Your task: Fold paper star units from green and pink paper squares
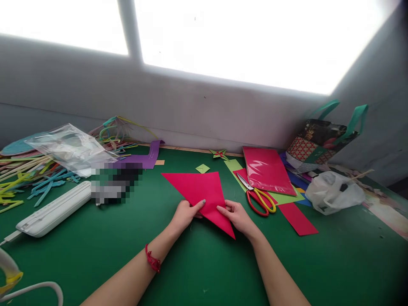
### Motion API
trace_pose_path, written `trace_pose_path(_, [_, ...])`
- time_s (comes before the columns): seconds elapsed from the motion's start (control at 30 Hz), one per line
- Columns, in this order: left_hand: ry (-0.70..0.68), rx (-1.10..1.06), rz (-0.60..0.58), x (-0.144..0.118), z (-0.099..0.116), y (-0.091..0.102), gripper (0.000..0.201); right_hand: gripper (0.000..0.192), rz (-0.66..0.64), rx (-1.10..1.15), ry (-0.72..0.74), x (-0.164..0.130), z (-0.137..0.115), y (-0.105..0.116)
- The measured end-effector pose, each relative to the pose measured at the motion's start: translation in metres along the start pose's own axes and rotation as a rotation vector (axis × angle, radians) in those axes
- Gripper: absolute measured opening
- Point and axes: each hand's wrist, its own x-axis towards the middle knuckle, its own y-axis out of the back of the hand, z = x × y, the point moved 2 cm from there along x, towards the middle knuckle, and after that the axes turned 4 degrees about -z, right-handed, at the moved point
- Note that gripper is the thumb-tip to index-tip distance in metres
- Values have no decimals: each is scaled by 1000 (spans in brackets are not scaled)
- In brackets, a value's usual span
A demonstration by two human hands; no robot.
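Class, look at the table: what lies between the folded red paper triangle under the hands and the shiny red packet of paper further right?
In the head view, scissors with red and yellow handles lie between the red paper triangle and the red packet, resting on a light green sheet.

Light source: two window panes (255,38) along the top, blown out to plain white
Table: green table (197,263) evenly lit, shadows faint and soft
Glare: sheen on the glossy red packet (267,170)
Distortion: wall line bows, corners darken
Blur: one patch at left is pixelated
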Motion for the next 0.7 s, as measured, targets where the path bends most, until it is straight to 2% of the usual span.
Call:
trace_pose_path(0.13, [-35,-76,126,6,15,28,32,35,4,-47,-7,-5,-5,10])
trace_pose_path(0.23, [-131,-151,224,8,26,55,32,36,-8,-75,-28,-8,-9,12])
trace_pose_path(0.33, [-160,-138,229,7,31,72,34,38,1,-96,-50,-9,-10,13])
trace_pose_path(0.57, [-69,-182,266,8,25,74,46,37,144,-269,-66,-12,-10,22])
trace_pose_path(0.7, [-147,-58,197,7,30,76,44,35,184,-306,-52,-13,-10,26])
